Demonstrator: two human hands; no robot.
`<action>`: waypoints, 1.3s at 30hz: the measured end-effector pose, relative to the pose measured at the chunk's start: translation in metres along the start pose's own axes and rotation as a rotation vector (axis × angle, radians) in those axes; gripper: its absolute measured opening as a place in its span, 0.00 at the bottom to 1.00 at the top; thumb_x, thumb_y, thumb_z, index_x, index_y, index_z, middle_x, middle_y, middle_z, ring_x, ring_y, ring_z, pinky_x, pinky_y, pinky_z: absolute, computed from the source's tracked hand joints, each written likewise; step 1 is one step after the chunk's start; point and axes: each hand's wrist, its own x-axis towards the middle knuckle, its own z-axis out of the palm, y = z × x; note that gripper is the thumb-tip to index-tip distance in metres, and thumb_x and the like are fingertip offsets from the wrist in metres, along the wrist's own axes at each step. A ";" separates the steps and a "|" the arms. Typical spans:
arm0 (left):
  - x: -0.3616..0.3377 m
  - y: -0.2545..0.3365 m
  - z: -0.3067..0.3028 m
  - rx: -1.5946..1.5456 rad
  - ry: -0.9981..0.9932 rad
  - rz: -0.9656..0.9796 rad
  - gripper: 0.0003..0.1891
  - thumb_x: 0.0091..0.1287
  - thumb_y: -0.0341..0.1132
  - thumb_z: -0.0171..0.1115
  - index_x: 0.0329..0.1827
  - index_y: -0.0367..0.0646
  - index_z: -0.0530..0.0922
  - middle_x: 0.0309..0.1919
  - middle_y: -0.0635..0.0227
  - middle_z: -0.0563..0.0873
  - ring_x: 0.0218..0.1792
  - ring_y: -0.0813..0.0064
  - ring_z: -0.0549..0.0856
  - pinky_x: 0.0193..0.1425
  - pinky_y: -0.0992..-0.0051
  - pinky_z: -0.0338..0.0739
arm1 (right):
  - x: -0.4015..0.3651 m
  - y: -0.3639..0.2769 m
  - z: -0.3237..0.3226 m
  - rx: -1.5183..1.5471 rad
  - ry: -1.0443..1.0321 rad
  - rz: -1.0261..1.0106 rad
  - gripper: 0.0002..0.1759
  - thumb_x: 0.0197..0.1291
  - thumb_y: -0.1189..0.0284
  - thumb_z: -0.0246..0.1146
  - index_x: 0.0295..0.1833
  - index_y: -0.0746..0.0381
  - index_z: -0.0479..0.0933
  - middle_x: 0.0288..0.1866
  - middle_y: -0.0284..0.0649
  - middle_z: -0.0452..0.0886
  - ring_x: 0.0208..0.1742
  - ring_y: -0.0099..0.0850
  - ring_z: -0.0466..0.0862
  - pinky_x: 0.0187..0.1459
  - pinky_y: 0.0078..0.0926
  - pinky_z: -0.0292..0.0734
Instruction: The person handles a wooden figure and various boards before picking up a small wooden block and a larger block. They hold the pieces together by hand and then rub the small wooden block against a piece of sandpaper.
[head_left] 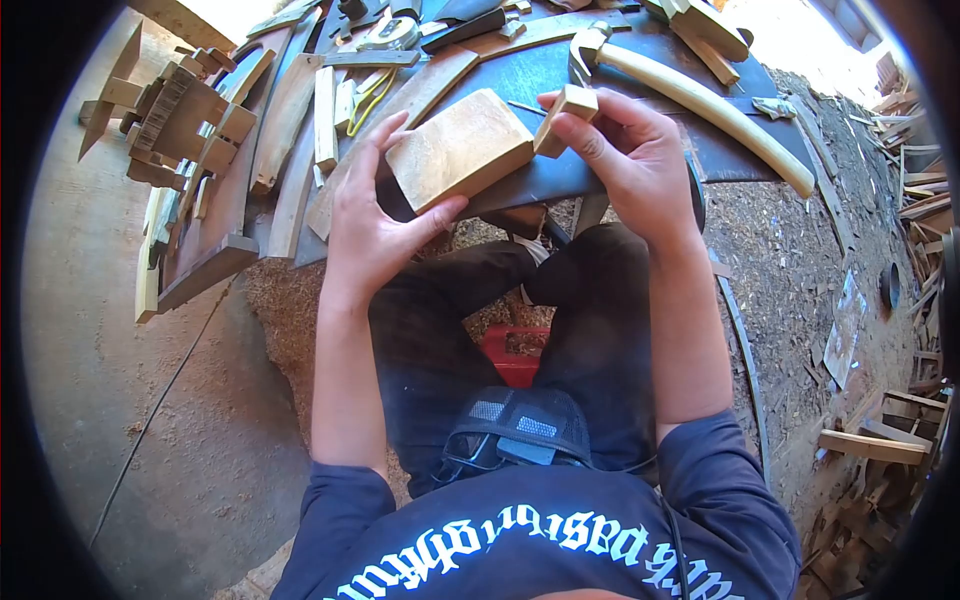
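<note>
My left hand (365, 205) grips a thick, pale wooden block (460, 145) by its left side, thumb along the near edge and fingers at the far left corner. In my right hand (640, 160), a small wooden piece (566, 118) is pinched between thumb and fingers. That piece is held up at the block's right end, overlapping its corner in this view. Just beyond my right hand, a hammer (710, 105) with a long, curved wooden handle lies on the dark blue tabletop (735, 155). A thin dark rod (524, 107) shows between the block and the small piece.
Wooden strips (290, 120), a yellow-handled tool (370, 100) and a tape measure (392, 33) lie on the table's left and far side. Stacked wooden parts (185, 120) stand farther left. Scrap wood (925, 190) is piled at right. A cable (165, 400) crosses the floor.
</note>
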 end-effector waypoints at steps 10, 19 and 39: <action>-0.005 -0.006 0.001 0.013 0.024 -0.004 0.47 0.50 0.45 0.87 0.74 0.42 0.74 0.62 0.51 0.86 0.66 0.56 0.84 0.73 0.61 0.76 | -0.003 -0.004 -0.001 -0.076 -0.123 -0.034 0.14 0.67 0.68 0.74 0.54 0.63 0.89 0.42 0.32 0.86 0.42 0.19 0.81 0.47 0.21 0.76; -0.008 -0.006 -0.006 -0.013 -0.004 0.016 0.44 0.53 0.46 0.81 0.75 0.46 0.74 0.64 0.53 0.85 0.68 0.53 0.84 0.74 0.60 0.75 | -0.007 -0.002 0.002 -0.024 -0.145 0.030 0.17 0.69 0.73 0.72 0.61 0.64 0.84 0.40 0.28 0.81 0.42 0.16 0.81 0.45 0.18 0.78; -0.011 -0.009 -0.010 -0.115 0.017 -0.032 0.46 0.51 0.48 0.84 0.75 0.45 0.74 0.62 0.54 0.86 0.64 0.59 0.86 0.72 0.62 0.78 | -0.005 -0.016 0.011 -0.249 -0.148 0.040 0.23 0.59 0.85 0.71 0.62 0.64 0.82 0.52 0.38 0.83 0.55 0.27 0.86 0.54 0.28 0.89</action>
